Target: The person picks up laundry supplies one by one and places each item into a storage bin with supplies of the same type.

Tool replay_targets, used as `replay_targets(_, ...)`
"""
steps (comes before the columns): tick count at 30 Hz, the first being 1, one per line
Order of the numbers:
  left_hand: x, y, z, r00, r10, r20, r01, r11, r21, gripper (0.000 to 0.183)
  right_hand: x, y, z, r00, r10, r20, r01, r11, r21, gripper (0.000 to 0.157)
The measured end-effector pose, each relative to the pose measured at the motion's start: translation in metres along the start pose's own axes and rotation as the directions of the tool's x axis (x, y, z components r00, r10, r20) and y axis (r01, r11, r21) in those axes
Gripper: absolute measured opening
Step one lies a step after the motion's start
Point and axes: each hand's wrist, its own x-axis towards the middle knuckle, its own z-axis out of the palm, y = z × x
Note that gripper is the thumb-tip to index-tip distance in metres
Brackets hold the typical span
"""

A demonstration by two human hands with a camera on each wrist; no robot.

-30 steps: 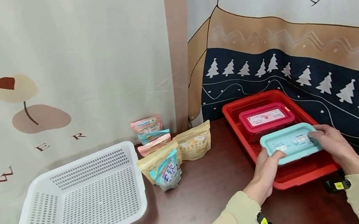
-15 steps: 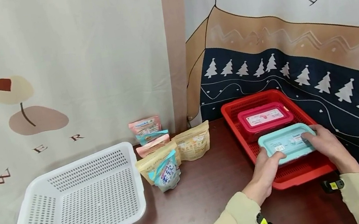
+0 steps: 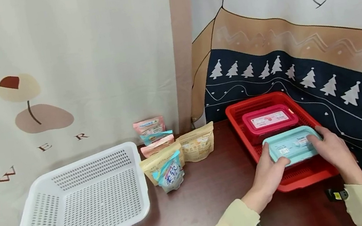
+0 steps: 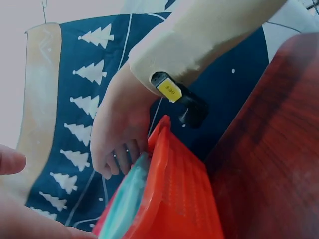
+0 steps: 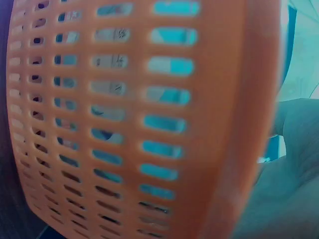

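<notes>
Both hands grip a turquoise lidded plastic box (image 3: 292,145) by its two ends, over the front half of a red perforated basket (image 3: 307,179). My left hand (image 3: 266,175) holds the left end, thumb on the lid's front corner. At the right end is my right hand (image 3: 334,151), its thumb on top of the lid and its other fingers hidden behind the end. Behind the turquoise box, a crimson lidded box (image 3: 270,121) sits in the same basket. In the right wrist view, turquoise shows through the slots of the basket wall (image 5: 214,149).
A large white perforated basket (image 3: 143,191) stands on the left of the dark red table (image 3: 210,204). Between the baskets stand several pouches, including a tan pouch (image 3: 197,143) and a blue-and-white pouch (image 3: 170,172). Curtains (image 3: 93,63) hang behind the table.
The head view has shifted slightly. My right thumb lies a little further in over the lid than one second ago; both hands stay on the turquoise box, which has hardly moved.
</notes>
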Motion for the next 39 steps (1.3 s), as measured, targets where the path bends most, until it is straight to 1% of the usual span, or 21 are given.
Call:
replay_targets(4,-0.009,0.002,-0.013,0.997,0.083,0.004,-0.083,0.993,0.085,0.069,-0.010,-0.007,0.005,0.994,-0.066,-0.091,0.064,0.998,-0.029,0.067)
replay_targets(7,-0.013,0.004,-0.024,0.983,0.185,0.002,-0.184,0.974,0.133,0.059,-0.019,-0.012,0.006,0.979,-0.121,-0.165,0.117,0.993,-0.036,0.062)
replay_targets(8,-0.014,0.005,-0.027,0.975,0.221,-0.003,-0.218,0.964,0.152,0.056,-0.022,-0.014,0.007,0.973,-0.137,-0.188,0.134,0.991,-0.030,0.061)
replay_targets(10,-0.016,0.006,-0.036,0.955,0.295,-0.008,-0.288,0.938,0.191,0.052,-0.027,-0.019,0.008,0.956,-0.174,-0.236,0.176,0.984,-0.015,0.058)
replay_targets(13,-0.019,0.008,-0.050,0.917,0.398,-0.023,-0.380,0.891,0.249,0.049,-0.035,-0.029,0.012,0.927,-0.220,-0.305,0.238,0.971,0.020,0.053)
replay_targets(15,-0.021,0.009,-0.060,0.888,0.459,-0.030,-0.432,0.855,0.285,0.049,-0.041,-0.037,0.016,0.909,-0.235,-0.344,0.267,0.962,0.050,0.050)
replay_targets(17,-0.023,0.009,-0.070,0.853,0.521,-0.034,-0.484,0.814,0.323,0.050,-0.046,-0.045,0.020,0.899,-0.233,-0.372,0.283,0.955,0.085,0.048)
replay_targets(18,-0.025,0.009,-0.076,0.837,0.546,-0.036,-0.503,0.794,0.342,0.051,-0.049,-0.050,0.022,0.895,-0.226,-0.384,0.285,0.953,0.104,0.047)
replay_targets(21,-0.028,0.009,-0.093,0.782,0.623,-0.036,-0.557,0.723,0.408,0.052,-0.056,-0.064,0.029,0.894,-0.197,-0.403,0.279,0.947,0.157,0.047)
replay_targets(22,-0.029,0.009,-0.098,0.766,0.641,-0.034,-0.569,0.702,0.429,0.052,-0.058,-0.069,0.031,0.892,-0.190,-0.410,0.279,0.945,0.171,0.047)
replay_targets(24,-0.032,0.008,-0.110,0.746,0.665,-0.031,-0.579,0.671,0.462,0.052,-0.064,-0.078,0.037,0.888,-0.179,-0.425,0.283,0.939,0.196,0.046)
replay_targets(25,-0.033,0.008,-0.116,0.731,0.681,-0.027,-0.589,0.651,0.478,0.053,-0.066,-0.082,0.040,0.884,-0.180,-0.431,0.290,0.935,0.206,0.046)
replay_targets(28,-0.037,0.007,-0.133,0.695,0.718,-0.025,-0.599,0.598,0.532,0.056,-0.073,-0.095,0.051,0.864,-0.213,-0.457,0.348,0.908,0.234,0.045)
replay_targets(29,-0.039,0.007,-0.138,0.675,0.737,-0.024,-0.605,0.572,0.554,0.056,-0.075,-0.099,0.054,0.858,-0.228,-0.460,0.367,0.899,0.239,0.045)
replay_targets(31,-0.042,0.006,-0.149,0.627,0.779,-0.019,-0.617,0.512,0.597,0.057,-0.079,-0.106,0.061,0.856,-0.260,-0.448,0.399,0.882,0.250,0.046)
replay_targets(33,-0.045,0.005,-0.160,0.574,0.819,-0.011,-0.622,0.444,0.645,0.055,-0.082,-0.112,0.069,0.861,-0.287,-0.420,0.418,0.870,0.261,0.048)
replay_targets(35,-0.048,0.004,-0.171,0.517,0.856,0.002,-0.623,0.374,0.687,0.054,-0.084,-0.118,0.077,0.864,-0.321,-0.387,0.438,0.859,0.265,0.051)
replay_targets(37,-0.051,0.003,-0.182,0.478,0.878,0.016,-0.609,0.318,0.726,0.053,-0.085,-0.124,0.085,0.856,-0.368,-0.363,0.473,0.841,0.263,0.053)
replay_targets(38,-0.053,0.003,-0.187,0.465,0.885,0.023,-0.595,0.293,0.748,0.054,-0.085,-0.126,0.089,0.847,-0.396,-0.355,0.496,0.829,0.259,0.054)
replay_targets(39,-0.054,0.003,-0.193,0.455,0.890,0.034,-0.580,0.268,0.769,0.054,-0.085,-0.129,0.094,0.836,-0.423,-0.349,0.519,0.815,0.256,0.055)
